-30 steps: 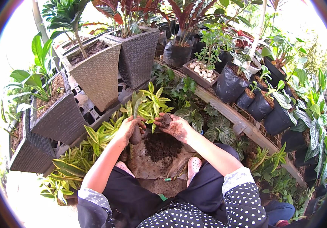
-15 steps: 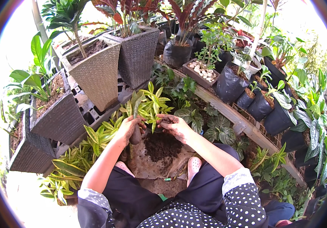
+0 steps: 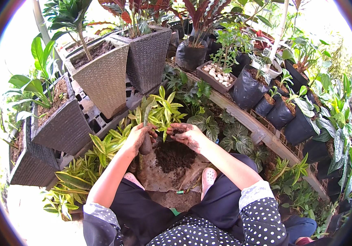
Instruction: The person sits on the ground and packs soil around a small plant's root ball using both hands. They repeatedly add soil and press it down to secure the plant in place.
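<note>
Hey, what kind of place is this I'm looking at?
Probably a plant nursery or garden potting corner: tall woven planters, rows of black grow bags on a bench, and a soil heap under soiled hands.

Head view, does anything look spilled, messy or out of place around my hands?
Mostly the soil. A dark loose heap lies spread on the ground between your knees, not in a pot. Both the left hand and right hand are caked with it. A small green scrap lies on the ground nearby.
</note>
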`<state>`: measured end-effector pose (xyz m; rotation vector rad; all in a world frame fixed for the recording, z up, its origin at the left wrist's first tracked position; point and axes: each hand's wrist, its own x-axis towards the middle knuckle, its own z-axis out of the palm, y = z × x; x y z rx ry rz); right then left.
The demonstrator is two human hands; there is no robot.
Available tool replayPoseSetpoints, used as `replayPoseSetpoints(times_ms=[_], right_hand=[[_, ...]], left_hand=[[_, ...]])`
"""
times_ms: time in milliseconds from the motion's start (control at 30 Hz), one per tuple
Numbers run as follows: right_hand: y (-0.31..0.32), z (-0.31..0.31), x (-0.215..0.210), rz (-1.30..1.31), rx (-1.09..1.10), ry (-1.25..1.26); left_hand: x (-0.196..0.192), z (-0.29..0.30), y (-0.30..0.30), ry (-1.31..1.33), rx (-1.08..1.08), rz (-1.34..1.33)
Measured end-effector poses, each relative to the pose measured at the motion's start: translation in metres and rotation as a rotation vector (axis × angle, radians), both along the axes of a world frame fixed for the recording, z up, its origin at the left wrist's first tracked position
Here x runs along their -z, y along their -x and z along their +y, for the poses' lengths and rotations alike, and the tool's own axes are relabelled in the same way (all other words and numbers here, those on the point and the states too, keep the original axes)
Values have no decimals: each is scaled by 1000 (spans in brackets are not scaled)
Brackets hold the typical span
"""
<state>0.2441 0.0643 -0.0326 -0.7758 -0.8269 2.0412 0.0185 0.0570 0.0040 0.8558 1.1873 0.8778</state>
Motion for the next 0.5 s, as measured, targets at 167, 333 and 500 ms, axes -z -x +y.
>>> replayPoseSetpoints(times_ms=[167,333,500], right_hand=[[0,-1,8,-38,20,-40],[4,-4,-4,-302,27,-154],[3,-4,-2,-230,-11,-96]], left_hand=[[4,2,0,-23,0,1],[4,2,0,-20,0,-2],[3,2,0,-6,2,-16]])
